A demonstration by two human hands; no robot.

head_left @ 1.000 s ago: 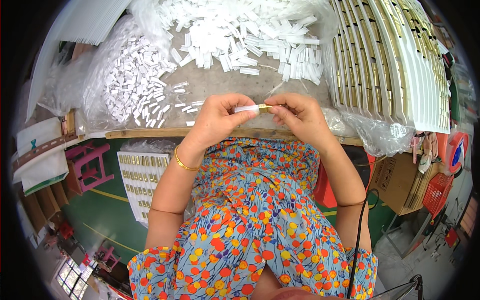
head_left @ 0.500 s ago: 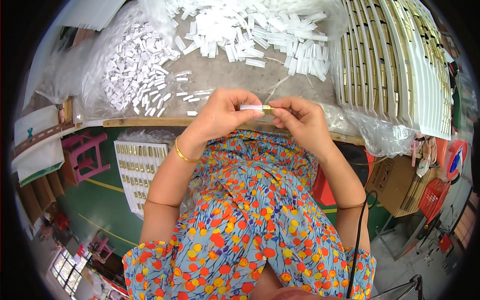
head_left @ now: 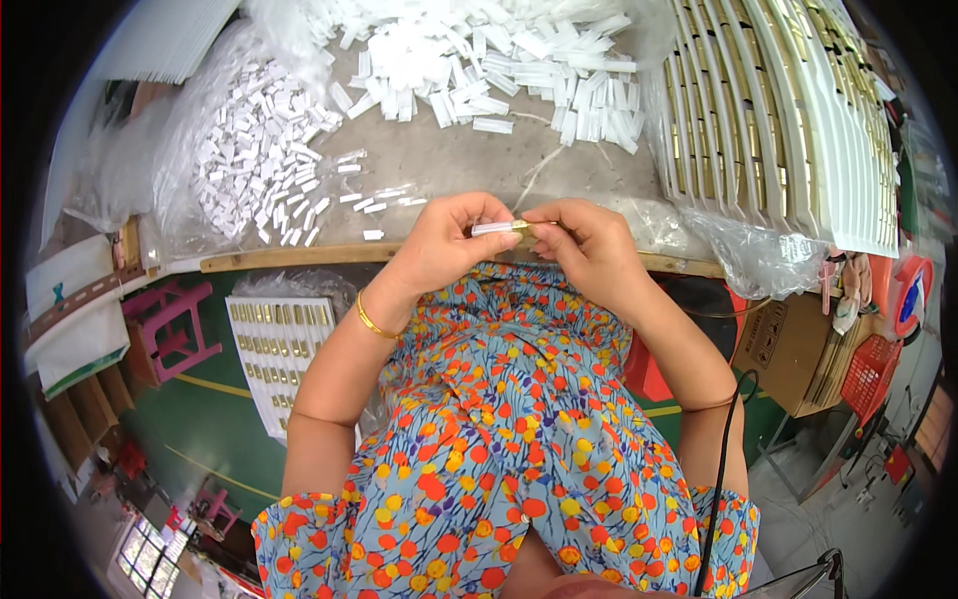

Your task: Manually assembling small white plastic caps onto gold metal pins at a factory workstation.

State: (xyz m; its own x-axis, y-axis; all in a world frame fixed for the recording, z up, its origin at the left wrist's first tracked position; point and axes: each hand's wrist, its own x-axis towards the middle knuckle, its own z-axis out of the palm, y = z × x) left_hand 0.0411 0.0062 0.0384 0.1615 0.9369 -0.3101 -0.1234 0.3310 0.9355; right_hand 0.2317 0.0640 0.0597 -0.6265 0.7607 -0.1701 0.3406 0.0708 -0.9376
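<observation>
My left hand (head_left: 447,245) pinches a small clear and white plastic sleeve (head_left: 489,229) between thumb and fingers, just above the near edge of the table. At the sleeve's right end sits a small gold-coloured metal piece (head_left: 525,228), gripped by the thumb and fingertips of my right hand (head_left: 591,245). The two pieces meet end to end; how far one is inside the other is hidden by my fingertips. Left of my left hand lie a few loose white pieces (head_left: 373,236) on the table.
A heap of small white pieces (head_left: 254,150) lies at the left, with clear plastic sleeves (head_left: 489,70) piled at the back. Stacked white trays (head_left: 788,130) with gold pieces stand at the right, by a crumpled plastic bag (head_left: 753,270). Another filled tray (head_left: 284,349) is below the table's wooden edge (head_left: 299,258).
Both hands have come slightly lower and closer together. Less of the gold piece shows between my fingers. The whole view has shifted a little.
</observation>
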